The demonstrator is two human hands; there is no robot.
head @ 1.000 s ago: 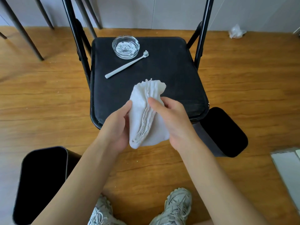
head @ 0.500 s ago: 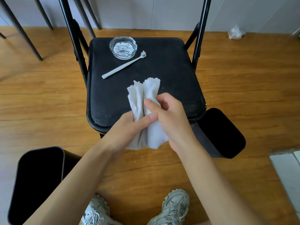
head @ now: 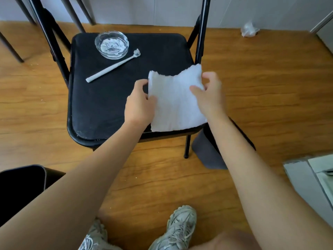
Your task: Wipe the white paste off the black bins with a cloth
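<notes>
A white cloth (head: 174,101) is spread flat between my hands over the front right of the black chair seat (head: 100,105). My left hand (head: 139,103) pinches its left edge, and my right hand (head: 210,94) pinches its right edge near the top corner. One black bin (head: 19,188) stands on the floor at the lower left, cut off by the frame. A second dark bin (head: 209,154) lies on its side under the chair's right front, mostly hidden behind my right forearm. No white paste shows on either bin from here.
A glass dish with white paste (head: 111,45) and a white toothbrush (head: 112,65) lie at the back left of the seat. Crumpled plastic (head: 249,29) sits by the wall. White sheets (head: 313,179) lie at the right. My shoes (head: 180,228) are below.
The cloth was bunched and folded between my hands; now it is pulled open flat. Both hands have moved apart and forward over the seat. The camera has come closer.
</notes>
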